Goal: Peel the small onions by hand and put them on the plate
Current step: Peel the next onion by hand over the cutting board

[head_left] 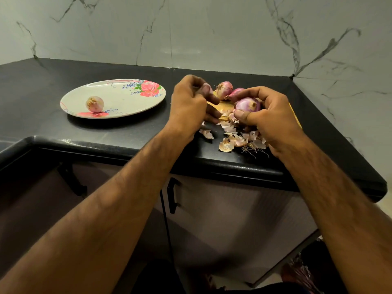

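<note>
Black counter [127, 128], marble wall [212, 28]

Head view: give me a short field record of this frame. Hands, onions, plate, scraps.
right hand: grip closed on a purple onion, root end toward camera
left hand: fingers curled beside that onion; what they pinch is hidden
plate: floral, on the black counter, left of the hands
on plate: one peeled onion
unpeeled onions: at least two behind the hands
peel scraps: loose pile near the counter edge
wooden board: mostly hidden under the hands
</note>
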